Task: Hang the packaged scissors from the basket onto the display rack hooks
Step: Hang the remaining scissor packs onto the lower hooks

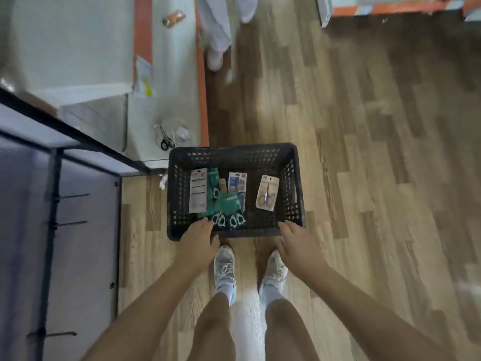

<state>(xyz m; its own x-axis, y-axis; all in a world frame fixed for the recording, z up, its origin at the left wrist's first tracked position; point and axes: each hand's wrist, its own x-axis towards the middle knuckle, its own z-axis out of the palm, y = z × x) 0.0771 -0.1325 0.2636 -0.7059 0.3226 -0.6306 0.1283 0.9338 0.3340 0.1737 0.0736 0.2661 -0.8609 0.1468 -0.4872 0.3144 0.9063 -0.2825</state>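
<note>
A black plastic basket (291, 162) stands on the wood floor in front of my feet. Inside lie several packaged scissors: a white card (197, 190), green packs with mint handles (226, 204), a blue pack (236, 182) and a beige pack (266, 194). My left hand (197, 238) grips the near rim at its left end, fingers inside by the green packs. At the near right corner, my right hand (296, 243) grips the rim. The display rack (52, 204) stands to the left, its bare hooks (75, 196) sticking out.
A white shelf base with an orange edge (203, 100) runs behind the basket and bears a clear pack with black scissors (169, 136). Another person's legs (216, 35) stand at the top. My grey shoes (225, 267) are just behind the basket. Open wood floor lies to the right.
</note>
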